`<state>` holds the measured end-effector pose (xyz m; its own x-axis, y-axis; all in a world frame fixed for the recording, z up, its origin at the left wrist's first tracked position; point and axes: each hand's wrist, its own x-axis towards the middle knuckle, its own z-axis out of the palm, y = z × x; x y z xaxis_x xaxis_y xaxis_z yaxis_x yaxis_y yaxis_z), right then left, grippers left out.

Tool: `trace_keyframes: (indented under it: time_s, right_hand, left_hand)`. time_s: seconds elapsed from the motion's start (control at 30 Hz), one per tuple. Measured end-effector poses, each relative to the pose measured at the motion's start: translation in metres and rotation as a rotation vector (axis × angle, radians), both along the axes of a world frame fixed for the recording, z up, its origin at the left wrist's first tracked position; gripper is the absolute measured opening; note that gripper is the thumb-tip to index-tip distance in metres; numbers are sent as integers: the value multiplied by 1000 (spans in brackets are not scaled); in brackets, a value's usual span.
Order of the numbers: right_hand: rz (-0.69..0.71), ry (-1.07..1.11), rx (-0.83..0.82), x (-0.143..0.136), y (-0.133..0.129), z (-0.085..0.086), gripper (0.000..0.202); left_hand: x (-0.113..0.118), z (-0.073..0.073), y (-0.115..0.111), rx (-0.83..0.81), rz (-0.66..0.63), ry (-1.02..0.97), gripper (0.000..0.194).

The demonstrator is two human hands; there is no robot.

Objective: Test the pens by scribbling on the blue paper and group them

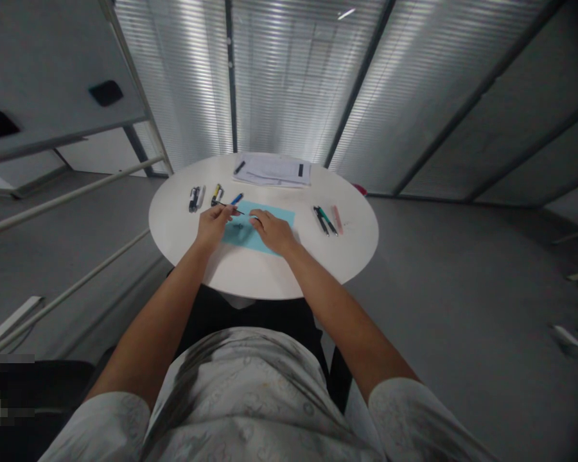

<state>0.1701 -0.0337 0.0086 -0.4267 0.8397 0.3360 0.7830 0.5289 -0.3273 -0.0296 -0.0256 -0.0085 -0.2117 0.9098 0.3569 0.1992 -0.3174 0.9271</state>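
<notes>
My left hand (pixel 214 226) is closed in a pinch on a thin dark rod (pixel 239 212) that looks like a pen refill, its tip pointing right toward my other hand. Facing it, my right hand (pixel 272 231) has its fingers curled together above the blue sheet (pixel 255 242). A bit of something dark shows at its fingertips, too small to name. Between the hands, small dark pieces (pixel 237 226) lie on the sheet. Just beyond my left hand are a blue pen (pixel 237 199) and a yellow-and-black pen (pixel 216 192).
On the round white table (pixel 250 282), dark pens (pixel 193 199) lie at the left. A black pen (pixel 320 221), a green pen (pixel 327 219) and a pink strip (pixel 338 219) lie at the right. A paper stack (pixel 272 172) sits at the far edge. A whiteboard frame (pixel 139 70) stands left.
</notes>
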Motion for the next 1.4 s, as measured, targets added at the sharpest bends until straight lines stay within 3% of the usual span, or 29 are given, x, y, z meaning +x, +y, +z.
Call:
trace_keyframes:
  time_s: [0.13, 0.47, 0.83, 0.97, 1.2, 1.4]
  right_hand:
    - [2, -21, -31, 2, 2, -3, 43]
    - [61, 1, -49, 1, 1, 0, 39]
    - [44, 24, -34, -1, 2, -1, 35]
    - [-24, 176, 2, 3, 8, -3, 37]
    - [-197, 345, 62, 17, 17, -3, 46]
    - [-197, 312, 35, 17, 18, -4, 41]
  left_hand:
    - [-1, -4, 4, -42, -52, -106, 47]
    - [1, -4, 1, -16, -97, -126, 46]
    - [4, -9, -2, 21, -216, 197, 39]
    - [3, -9, 1, 25, -137, 314, 32]
    - [4, -10, 1, -115, 200, 727, 35]
    - [9, -8, -6, -158, 139, 859, 39]
